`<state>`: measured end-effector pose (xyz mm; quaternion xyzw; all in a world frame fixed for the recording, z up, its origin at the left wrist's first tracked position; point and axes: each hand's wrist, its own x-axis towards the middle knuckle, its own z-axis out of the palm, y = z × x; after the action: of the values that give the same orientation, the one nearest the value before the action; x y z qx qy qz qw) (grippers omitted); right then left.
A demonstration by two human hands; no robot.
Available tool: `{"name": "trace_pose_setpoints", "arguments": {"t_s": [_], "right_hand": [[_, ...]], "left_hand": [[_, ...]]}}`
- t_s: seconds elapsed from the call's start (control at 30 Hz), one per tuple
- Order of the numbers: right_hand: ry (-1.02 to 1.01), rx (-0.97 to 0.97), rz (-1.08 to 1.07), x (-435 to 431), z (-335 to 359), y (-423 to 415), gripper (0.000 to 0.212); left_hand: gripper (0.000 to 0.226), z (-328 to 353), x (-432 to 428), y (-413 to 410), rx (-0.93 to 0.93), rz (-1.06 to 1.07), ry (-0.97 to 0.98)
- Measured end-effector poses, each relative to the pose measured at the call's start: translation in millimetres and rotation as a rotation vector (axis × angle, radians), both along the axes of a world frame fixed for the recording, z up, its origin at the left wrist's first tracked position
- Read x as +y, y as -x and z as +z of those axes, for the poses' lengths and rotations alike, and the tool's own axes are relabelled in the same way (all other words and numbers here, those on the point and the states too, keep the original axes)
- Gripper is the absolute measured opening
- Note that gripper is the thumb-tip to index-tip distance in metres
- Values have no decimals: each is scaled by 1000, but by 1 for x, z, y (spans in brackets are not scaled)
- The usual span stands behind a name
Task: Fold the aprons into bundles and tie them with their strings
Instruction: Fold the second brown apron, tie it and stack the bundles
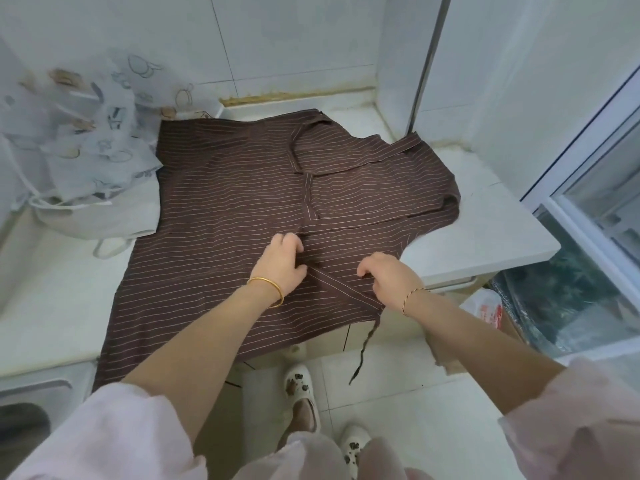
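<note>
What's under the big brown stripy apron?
The white counter shows around the apron, whose near edge hangs off the front. Anything else beneath the cloth is covered.

apron [225, 202] on counter [485, 220], another apron [86, 150] left

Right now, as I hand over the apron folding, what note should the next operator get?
Left hand pinches the brown striped cloth apron near its middle.
Right hand curls its grip on the apron's folded near-right corner.
Apron lies spread on the white stone counter; its thin brown tie string hangs off the front edge.
Pale printed cloth heap, likely another apron, sits back left.
Done: one corner folded. Left: bundling and tying.
</note>
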<state>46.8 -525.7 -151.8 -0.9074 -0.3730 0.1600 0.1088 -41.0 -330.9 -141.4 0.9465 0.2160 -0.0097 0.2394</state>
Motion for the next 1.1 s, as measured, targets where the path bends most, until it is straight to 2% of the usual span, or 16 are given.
{"name": "trace_pose_setpoints", "arguments": {"t_s": [0.1,0.2,0.27,0.37,0.43,0.5,0.63,0.77,0.87,0.93,1.1], "right_hand": [[-9,-47,18,-6,-2,-2,44],[9,-85,100,-15,-6,-1,50],[-8,-146,172,-19,-12,2,53],[-27,-260,277,-21,-26,8,57],[-45,-298,285,-21,-34,12,57],[-63,-290,265,-21,-38,15,58],[-98,-319,280,-22,-38,17,61],[0,-376,343,-27,-41,15,78],[156,-266,314,-25,-38,17,101],[161,-197,224,-14,-33,22,109],[98,-138,25,26,-17,36,106]], "left_hand": [[16,3,-18,2,168,-204,14],[26,-1,-32,5,385,-410,-154],[39,-6,-38,7,385,-500,-321],[79,-17,-43,13,398,-581,-546],[74,-26,-48,20,374,-600,-684],[54,-29,-50,23,314,-580,-725],[47,-25,-41,21,244,-574,-631],[11,-15,-26,21,185,-469,-319],[13,-3,-17,18,117,-210,-45],[12,3,-15,14,62,-81,60],[21,11,-26,0,30,-13,125]]}}
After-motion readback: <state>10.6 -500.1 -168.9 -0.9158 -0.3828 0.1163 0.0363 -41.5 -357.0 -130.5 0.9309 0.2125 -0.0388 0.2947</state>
